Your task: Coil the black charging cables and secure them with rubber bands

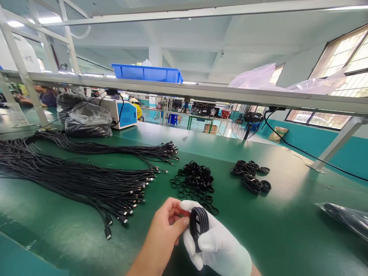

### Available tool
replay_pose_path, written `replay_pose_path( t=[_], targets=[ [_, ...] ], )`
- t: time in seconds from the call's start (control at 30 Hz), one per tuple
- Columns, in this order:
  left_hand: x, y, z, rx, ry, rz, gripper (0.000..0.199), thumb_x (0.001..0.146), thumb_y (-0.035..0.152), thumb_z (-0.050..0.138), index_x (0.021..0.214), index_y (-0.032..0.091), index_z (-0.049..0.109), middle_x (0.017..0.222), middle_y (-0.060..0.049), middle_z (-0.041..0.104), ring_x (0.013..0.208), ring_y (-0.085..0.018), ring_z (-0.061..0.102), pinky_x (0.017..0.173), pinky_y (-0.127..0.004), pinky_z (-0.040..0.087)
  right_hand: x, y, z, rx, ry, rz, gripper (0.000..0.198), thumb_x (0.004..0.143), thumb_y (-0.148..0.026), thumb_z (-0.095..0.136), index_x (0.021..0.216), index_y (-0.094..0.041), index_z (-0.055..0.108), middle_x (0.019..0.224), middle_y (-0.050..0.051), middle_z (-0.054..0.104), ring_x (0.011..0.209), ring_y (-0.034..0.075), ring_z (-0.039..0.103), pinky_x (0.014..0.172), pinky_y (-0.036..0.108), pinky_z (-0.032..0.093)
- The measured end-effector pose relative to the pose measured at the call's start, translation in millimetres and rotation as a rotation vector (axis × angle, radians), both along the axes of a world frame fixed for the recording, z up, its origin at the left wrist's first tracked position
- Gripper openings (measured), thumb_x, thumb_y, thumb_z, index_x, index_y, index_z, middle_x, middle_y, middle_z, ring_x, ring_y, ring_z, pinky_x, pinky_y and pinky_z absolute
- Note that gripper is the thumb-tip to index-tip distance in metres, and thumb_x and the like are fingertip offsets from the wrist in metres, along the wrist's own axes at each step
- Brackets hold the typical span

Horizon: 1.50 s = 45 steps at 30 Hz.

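Observation:
A coiled black USB cable (203, 220) is gripped in my right hand (221, 243), which wears a white glove. Its loops stand up between the gloved thumb and fingers. My left hand (166, 226), bare, is closed in a pinch at the left side of the coil; whatever its fingertips hold is hidden. Just beyond both hands lies a pile of small black rings (198, 177), some scattered loose toward me. To the left, a large bundle of straight black cables (94, 180) rests with connector ends pointing right. Several finished-looking black coils (251, 176) sit to the right.
A clear plastic bag (345, 216) with dark contents lies at the right edge. Behind the cables stand a stuffed plastic bag (89, 119) and a blue-and-white machine (125, 113). Overhead, a shelf (201, 90) carries a blue bin (146, 73). A black cord (310, 155) hangs at right.

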State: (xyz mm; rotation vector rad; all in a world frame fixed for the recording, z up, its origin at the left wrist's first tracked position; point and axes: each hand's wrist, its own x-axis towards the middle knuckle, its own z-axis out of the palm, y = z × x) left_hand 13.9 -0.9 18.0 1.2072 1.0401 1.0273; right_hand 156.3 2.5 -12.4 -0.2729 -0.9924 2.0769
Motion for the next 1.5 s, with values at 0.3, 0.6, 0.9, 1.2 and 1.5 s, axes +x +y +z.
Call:
replay_pose_path(
  t=[0.3, 0.6, 0.9, 1.2, 1.5],
  targets=[
    [-28, 6, 32.6, 0.291, 0.46, -0.095, 0.032, 0.079, 0.021, 0.051, 0.108, 0.03, 0.061, 0.109, -0.001, 0.057, 0.101, -0.02, 0.05, 0.084, -0.029, 0.039, 2, -2, 8, -0.056, -0.006, 0.162, 0.076, 0.061, -0.025, 0.067, 0.131, -0.011, 0.04, 0.069, 0.007, 0.067, 0.048, 0.014, 0.059, 0.043, 0.02, 0.043],
    [-34, 31, 44.5, 0.045, 0.202, -0.462, 0.03, 0.072, 0.023, 0.06, 0.102, 0.023, 0.066, 0.078, 0.003, 0.056, 0.077, -0.014, 0.051, 0.072, -0.025, 0.039, -11, -8, 10, -0.221, 0.062, 0.202, 0.056, 0.074, -0.049, 0.057, 0.108, -0.004, 0.059, 0.104, 0.013, 0.058, 0.088, 0.019, 0.059, 0.076, 0.03, 0.047],
    [-20, 30, 25.5, 0.023, 0.334, -0.125, 0.022, 0.073, 0.029, 0.06, 0.091, 0.016, 0.061, 0.061, 0.006, 0.05, 0.06, -0.011, 0.044, 0.055, -0.023, 0.031, -21, -4, 14, -0.029, -0.386, -0.361, 0.051, 0.06, -0.03, 0.077, 0.102, -0.018, 0.051, 0.1, 0.005, 0.054, 0.082, 0.016, 0.055, 0.066, 0.028, 0.042],
    [-20, 13, 10.3, -0.082, 0.185, -0.204, 0.016, 0.072, 0.026, 0.058, 0.065, 0.017, 0.047, 0.057, 0.007, 0.044, 0.051, -0.007, 0.034, 0.047, -0.02, 0.025, -19, 1, 14, -0.012, -0.442, -0.282, 0.052, 0.054, -0.022, 0.077, 0.098, -0.017, 0.05, 0.09, 0.003, 0.057, 0.082, 0.018, 0.057, 0.068, 0.032, 0.046],
    [-23, 12, 1.6, -0.094, 0.077, -0.253, 0.014, 0.072, 0.024, 0.059, 0.067, 0.015, 0.05, 0.061, 0.004, 0.05, 0.056, -0.009, 0.043, 0.055, -0.022, 0.037, -18, 0, 13, -0.033, -0.432, -0.216, 0.047, 0.055, -0.023, 0.077, 0.095, -0.014, 0.053, 0.087, 0.005, 0.06, 0.079, 0.018, 0.058, 0.066, 0.031, 0.045]
  ],
)
